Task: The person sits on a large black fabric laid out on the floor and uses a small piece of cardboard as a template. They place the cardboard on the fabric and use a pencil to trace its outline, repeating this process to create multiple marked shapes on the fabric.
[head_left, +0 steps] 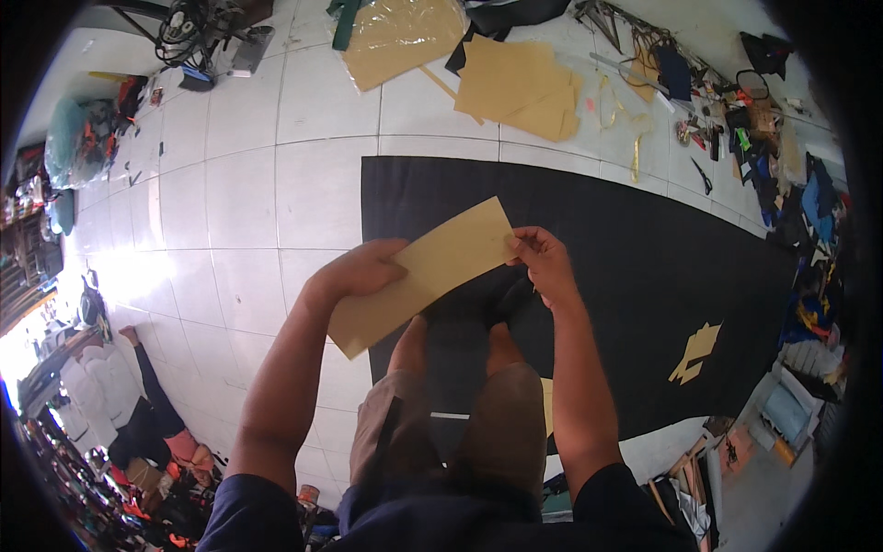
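At the lower edge the person's dark top and two bent knees in tan shorts (501, 414) fill the near view, with both forearms rising from there toward the middle of the picture. The left hand (363, 269) is closed on a long tan paper pattern piece (428, 271), fingers curled over its upper face near the lower left half. The right hand (543, 258) pinches the same piece at its upper right corner between thumb and fingertips. The pattern piece is held in the air between the two hands, tilted so that its left end sits lower and nearer the knees and its right end higher; it hangs above the feet and the near edge of a large sheet of black fabric (625, 248) spread flat on the white tiled floor (230, 212).

On the black fabric, to the right and well apart from the hands, lies a small tan cut-out shape (696, 351). Past the far edge of the fabric, a stack of tan pattern sheets (520, 87) rests on the tiles, and just beside it to the left lies a clear plastic bag holding more tan sheets (400, 37). Along the right rim runs a clutter of tools, scraps and coloured cloth (763, 138). At the far left lower rim another person (147, 414) sits on the floor
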### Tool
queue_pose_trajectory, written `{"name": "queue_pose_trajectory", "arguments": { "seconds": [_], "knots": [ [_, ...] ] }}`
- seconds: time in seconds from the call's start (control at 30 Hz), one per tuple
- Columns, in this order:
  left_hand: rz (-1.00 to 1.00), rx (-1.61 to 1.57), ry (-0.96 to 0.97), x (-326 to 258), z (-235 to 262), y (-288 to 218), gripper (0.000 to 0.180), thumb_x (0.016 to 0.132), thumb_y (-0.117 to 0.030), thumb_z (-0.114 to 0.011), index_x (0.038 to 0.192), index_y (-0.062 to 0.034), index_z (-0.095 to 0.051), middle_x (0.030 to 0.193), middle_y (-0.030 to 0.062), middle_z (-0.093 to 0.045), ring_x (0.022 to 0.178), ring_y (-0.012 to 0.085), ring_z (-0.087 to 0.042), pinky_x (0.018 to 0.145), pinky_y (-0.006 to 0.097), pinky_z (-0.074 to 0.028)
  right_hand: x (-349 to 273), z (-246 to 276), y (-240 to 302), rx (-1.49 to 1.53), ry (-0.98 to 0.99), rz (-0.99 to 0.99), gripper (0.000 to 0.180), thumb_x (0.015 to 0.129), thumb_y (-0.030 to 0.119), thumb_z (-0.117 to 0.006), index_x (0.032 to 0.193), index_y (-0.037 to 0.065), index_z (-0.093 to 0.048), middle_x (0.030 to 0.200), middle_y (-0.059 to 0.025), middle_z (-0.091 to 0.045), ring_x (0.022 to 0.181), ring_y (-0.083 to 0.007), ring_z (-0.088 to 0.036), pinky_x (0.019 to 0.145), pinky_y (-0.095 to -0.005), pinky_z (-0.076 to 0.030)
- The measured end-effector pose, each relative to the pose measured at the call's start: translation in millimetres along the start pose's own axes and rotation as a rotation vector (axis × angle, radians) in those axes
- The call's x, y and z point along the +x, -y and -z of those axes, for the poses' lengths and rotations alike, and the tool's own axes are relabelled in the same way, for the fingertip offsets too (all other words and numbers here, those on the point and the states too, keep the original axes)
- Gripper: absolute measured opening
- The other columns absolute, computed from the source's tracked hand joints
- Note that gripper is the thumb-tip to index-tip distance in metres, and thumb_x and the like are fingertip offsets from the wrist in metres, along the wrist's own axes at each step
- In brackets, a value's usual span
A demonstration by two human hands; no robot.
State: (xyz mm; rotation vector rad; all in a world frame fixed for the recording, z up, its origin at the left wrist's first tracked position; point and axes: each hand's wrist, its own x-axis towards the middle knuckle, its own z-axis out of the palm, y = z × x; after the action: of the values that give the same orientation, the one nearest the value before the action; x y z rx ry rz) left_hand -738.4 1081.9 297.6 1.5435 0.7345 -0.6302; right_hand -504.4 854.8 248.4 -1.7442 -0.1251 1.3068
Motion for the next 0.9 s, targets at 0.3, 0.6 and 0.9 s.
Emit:
{"name": "queue_pose_trajectory", "arguments": {
  "seconds": [0.3, 0.6, 0.9],
  "knots": [
    [-0.038, 0.218, -0.610, 90, -3, 93, 0.033, 0.091, -0.018, -0.067, 0.122, -0.0068, -0.066, 0.114, 0.0180, -0.070, 0.104, 0.0368, -0.068, 0.090, 0.043, -0.054, 102, 1, -138, 0.134, -0.053, 0.124, 0.020, 0.102, 0.015, -0.065, 0.114, -0.001, -0.066, 0.097, -0.0055, -0.070, 0.082, -0.0130, -0.067, 0.076, -0.0268, -0.056],
    [-0.093, 0.482, -0.764, 219, 19, 313, 0.028, 0.093, -0.012, -0.069, 0.121, -0.0080, -0.065, 0.113, 0.0128, -0.067, 0.095, 0.0285, -0.068, 0.083, 0.040, -0.056, 295, 19, -309, 0.093, -0.239, 0.097, 0.023, 0.102, 0.016, -0.065, 0.116, -0.003, -0.064, 0.100, -0.0078, -0.069, 0.077, -0.0131, -0.068, 0.077, -0.0280, -0.057],
    [-0.113, 0.155, -1.003, 309, 4, 430, 0.021, 0.093, -0.012, -0.068, 0.113, -0.0041, -0.071, 0.101, 0.0109, -0.070, 0.089, 0.0219, -0.069, 0.080, 0.036, -0.055, 386, 12, -342, -0.183, -0.361, 0.306, 0.027, 0.097, 0.025, -0.068, 0.105, -0.002, -0.065, 0.085, -0.0076, -0.071, 0.067, -0.0147, -0.070, 0.063, -0.0296, -0.052]
  ]
}}
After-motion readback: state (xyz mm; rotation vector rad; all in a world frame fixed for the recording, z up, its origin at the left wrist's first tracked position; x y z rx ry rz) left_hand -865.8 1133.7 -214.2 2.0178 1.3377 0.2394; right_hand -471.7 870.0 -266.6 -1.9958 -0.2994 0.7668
